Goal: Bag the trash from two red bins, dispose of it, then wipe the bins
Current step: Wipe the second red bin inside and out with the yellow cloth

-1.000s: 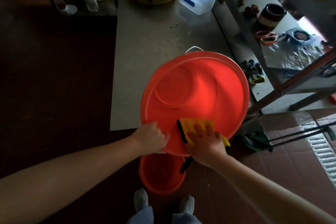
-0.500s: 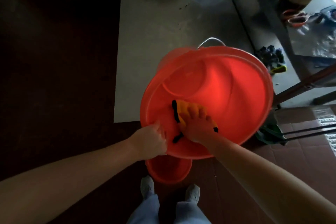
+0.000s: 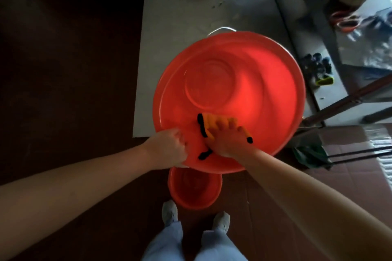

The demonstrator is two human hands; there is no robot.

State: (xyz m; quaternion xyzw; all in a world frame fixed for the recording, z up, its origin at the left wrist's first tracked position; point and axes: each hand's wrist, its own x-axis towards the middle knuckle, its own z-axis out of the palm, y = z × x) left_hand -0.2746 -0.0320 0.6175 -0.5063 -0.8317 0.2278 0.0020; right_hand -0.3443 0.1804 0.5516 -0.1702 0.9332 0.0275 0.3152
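A large round red plastic bin (image 3: 265,82) leans on the near edge of the grey metal surface (image 3: 180,17), its opening facing up. The left hand (image 3: 167,148) grips its near rim with curled fingers. The right hand (image 3: 227,140), fingers spread flat, presses a yellow black-edged cloth (image 3: 209,122) against the inner wall. A smaller red plastic bin (image 3: 195,188) stands on the floor below.

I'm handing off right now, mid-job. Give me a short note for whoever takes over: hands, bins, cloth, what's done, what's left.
Left hand grips the near rim of the large red bin, which is tipped toward the person at the table edge.
Right hand presses the yellow cloth flat on that bin's inner wall.
Small red bin stands on the floor by the feet.
Done: no trash shows in either bin.
Left: finish wiping the large one; whether the small one is wiped cannot be told.
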